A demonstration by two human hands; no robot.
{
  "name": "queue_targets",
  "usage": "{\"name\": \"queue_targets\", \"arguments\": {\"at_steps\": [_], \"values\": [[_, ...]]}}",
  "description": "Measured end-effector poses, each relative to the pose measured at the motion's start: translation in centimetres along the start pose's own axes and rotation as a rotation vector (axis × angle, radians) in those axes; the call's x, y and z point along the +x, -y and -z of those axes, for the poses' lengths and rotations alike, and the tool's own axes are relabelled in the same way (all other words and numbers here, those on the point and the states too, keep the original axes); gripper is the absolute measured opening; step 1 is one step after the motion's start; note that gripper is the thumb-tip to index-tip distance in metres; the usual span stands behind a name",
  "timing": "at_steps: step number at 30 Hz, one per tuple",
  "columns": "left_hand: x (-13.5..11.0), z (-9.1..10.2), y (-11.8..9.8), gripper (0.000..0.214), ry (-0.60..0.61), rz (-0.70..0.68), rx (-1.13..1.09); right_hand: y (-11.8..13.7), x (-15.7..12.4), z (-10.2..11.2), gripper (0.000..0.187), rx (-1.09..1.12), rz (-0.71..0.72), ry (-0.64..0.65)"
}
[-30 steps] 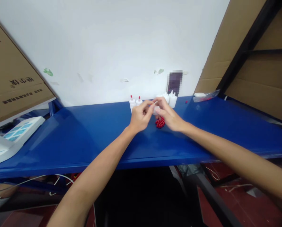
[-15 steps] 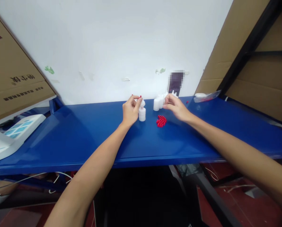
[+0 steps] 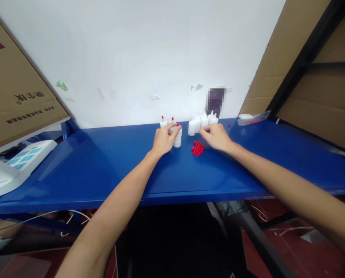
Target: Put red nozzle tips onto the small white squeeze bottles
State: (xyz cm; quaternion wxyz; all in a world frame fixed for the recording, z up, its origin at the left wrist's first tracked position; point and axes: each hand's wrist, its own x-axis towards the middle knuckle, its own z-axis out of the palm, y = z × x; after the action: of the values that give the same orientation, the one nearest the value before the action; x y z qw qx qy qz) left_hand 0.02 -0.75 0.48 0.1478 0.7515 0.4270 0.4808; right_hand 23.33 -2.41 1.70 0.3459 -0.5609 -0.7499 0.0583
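Observation:
My left hand (image 3: 164,139) is closed, its thumb and fingertips at the upper part of a small white plastic bottle (image 3: 177,142) with a red cap (image 3: 177,124). The bottle stands upright on the blue table. Just behind that hand are other white bottles (image 3: 162,123) with red tips, partly hidden by my fingers. My right hand (image 3: 217,136) is closed with fingertips pinched, in front of a group of white bottles (image 3: 191,127); those at the back show bare pointed nozzles. What it pinches, if anything, is hidden. A pile of small red caps (image 3: 197,148) lies between my hands, closer to me.
One loose red cap (image 3: 229,125) and a clear plastic bag (image 3: 253,118) lie at the back right of the blue table (image 3: 103,166). A white device with blue panels (image 3: 24,158) sits at the left end. A white wall and cardboard enclose the table.
My left hand has shifted right and slightly down, uncovering red-tipped bottles behind it. My right hand has lowered a little, and more of the uncapped bottles show.

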Motion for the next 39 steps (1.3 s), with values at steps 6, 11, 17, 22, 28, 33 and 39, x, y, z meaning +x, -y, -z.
{"name": "queue_targets", "arguments": {"at_steps": [6, 11, 17, 22, 28, 33, 39], "values": [[-0.3, -0.1, -0.4, 0.041, 0.051, 0.024, 0.017, -0.3, 0.1, -0.3, 0.033, 0.092, 0.103, 0.033], [-0.7, 0.0, -1.2, 0.036, 0.005, -0.077, 0.077, -0.3, -0.2, -0.4, 0.02, 0.136, 0.079, 0.078], [-0.7, 0.6, -1.7, 0.034, 0.072, -0.173, 0.103, -0.8, 0.0, -0.3, 0.053, 0.13, 0.05, 0.054], [-0.6, 0.7, -1.3, 0.042, 0.332, -0.176, 0.249, -1.7, 0.4, -0.7, 0.069, 0.104, 0.02, 0.143], [-0.5, 0.4, -0.6, 0.036, 0.435, -0.112, 0.35, -1.6, 1.0, -0.9, 0.074, 0.139, -0.003, 0.21], [-0.3, 0.4, -0.2, 0.036, 0.425, -0.075, 0.396, -1.6, 1.1, -0.9, 0.066, 0.174, -0.014, 0.223], [-0.3, 0.3, 0.3, 0.033, 0.389, -0.048, 0.384, -1.8, 0.6, -0.7, 0.049, 0.21, 0.002, 0.121]]}}
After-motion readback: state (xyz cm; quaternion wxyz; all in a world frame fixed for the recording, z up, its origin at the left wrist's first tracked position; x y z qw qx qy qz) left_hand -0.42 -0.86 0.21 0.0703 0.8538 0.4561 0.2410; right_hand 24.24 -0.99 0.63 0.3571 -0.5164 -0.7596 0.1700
